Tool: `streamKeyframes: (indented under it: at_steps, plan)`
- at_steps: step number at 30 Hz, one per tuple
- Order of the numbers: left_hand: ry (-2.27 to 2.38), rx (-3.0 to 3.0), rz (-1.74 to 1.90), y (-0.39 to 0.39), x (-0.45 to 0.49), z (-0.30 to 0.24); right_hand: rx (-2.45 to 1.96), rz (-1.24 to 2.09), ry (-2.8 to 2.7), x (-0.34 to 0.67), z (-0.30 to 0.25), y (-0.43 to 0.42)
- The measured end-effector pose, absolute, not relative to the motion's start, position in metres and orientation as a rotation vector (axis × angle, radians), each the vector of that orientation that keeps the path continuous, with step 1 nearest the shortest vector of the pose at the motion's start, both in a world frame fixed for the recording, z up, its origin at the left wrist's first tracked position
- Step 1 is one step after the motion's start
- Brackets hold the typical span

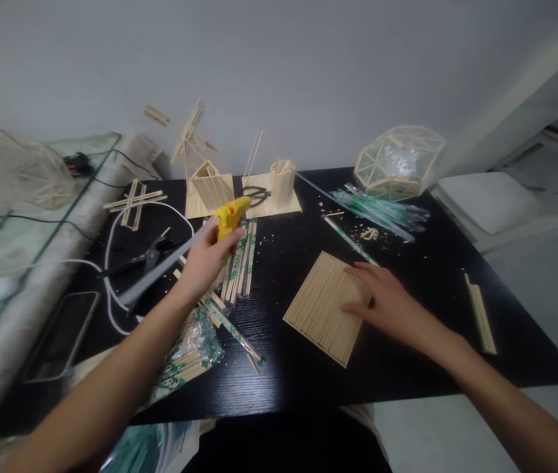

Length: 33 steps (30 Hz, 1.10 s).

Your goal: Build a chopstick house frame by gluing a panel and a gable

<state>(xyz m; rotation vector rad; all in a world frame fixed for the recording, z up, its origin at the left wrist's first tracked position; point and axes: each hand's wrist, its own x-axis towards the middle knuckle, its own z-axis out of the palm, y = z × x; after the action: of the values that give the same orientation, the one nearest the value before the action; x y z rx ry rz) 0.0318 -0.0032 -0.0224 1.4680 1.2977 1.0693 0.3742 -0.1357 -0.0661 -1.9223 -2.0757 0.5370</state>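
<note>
I judge the stick panel [325, 305] already assembled, flat on the counter [407, 368] under my right grip [387, 305], fingers spread on it, while my left grip [205, 259] is closed round the yellow glue gun [231, 217] above loose wrapped chopsticks [242, 253], so gluing looks unfinished

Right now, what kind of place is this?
Likely a hobby craft workspace: yellow hot-glue gun in the left hand, flat square panel of wooden sticks under the right hand, stick-built windmill model by the wall.
</note>
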Motion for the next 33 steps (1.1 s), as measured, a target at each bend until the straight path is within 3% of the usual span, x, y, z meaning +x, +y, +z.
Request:
streamKeyframes:
  at_steps: [3, 11, 19, 23, 26, 30, 33]
  plan:
    - [1.036, 1.275, 1.037, -0.012, 0.04, -0.041, -1.992, 0.577, -2.055, 0.368, -0.059, -0.122]
    - [0.904, 1.077, 0.91, -0.019, 0.039, -0.063, -2.246, 0.833, -1.934, 0.368, -0.043, -0.08]
    - [0.853, 0.898, 1.025, -0.017, 0.039, -0.05, -1.76, 1.403, -1.85, 0.382, 0.01, -0.067]
    - [0.832, 0.773, 1.069, -0.016, 0.038, -0.044, -1.695, 0.984, -1.848, 0.372, 0.064, -0.082]
    - [0.852, 0.739, 1.099, -0.014, 0.036, -0.041, -1.493, 0.55, -1.979, 0.352, 0.072, -0.105]
    - [0.878, 0.747, 1.113, -0.013, 0.035, -0.042, -1.15, 0.163, -2.234, 0.315, 0.025, -0.14]
    - [0.874, 0.761, 1.111, -0.013, 0.035, -0.043, -0.981, 0.146, -2.372, 0.297, -0.021, -0.16]
